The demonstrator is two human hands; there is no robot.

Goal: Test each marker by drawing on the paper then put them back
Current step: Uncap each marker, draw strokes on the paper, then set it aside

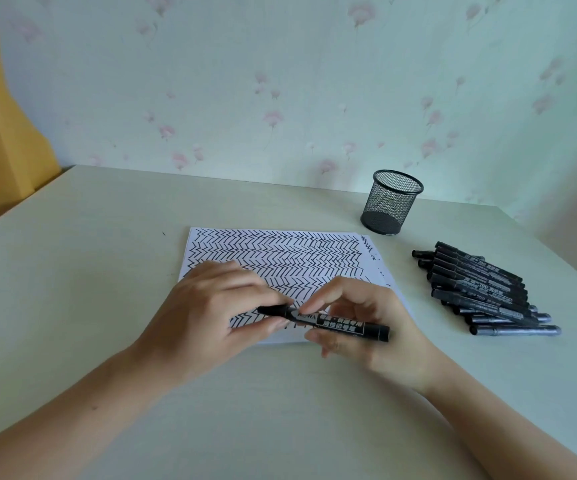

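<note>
Both hands grip one black marker (325,322) over the paper's (280,251) near edge: left hand (211,317) pinching its cap end, right hand (359,327) clasping the barrel. A slipped cap could likely smear ink on fingers. Spare markers (481,285) lie by the table's (89,254) right edge.

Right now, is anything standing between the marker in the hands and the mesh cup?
Nothing visible does. The marker is held over the paper, and the table toward the mesh cup is bare.
</note>
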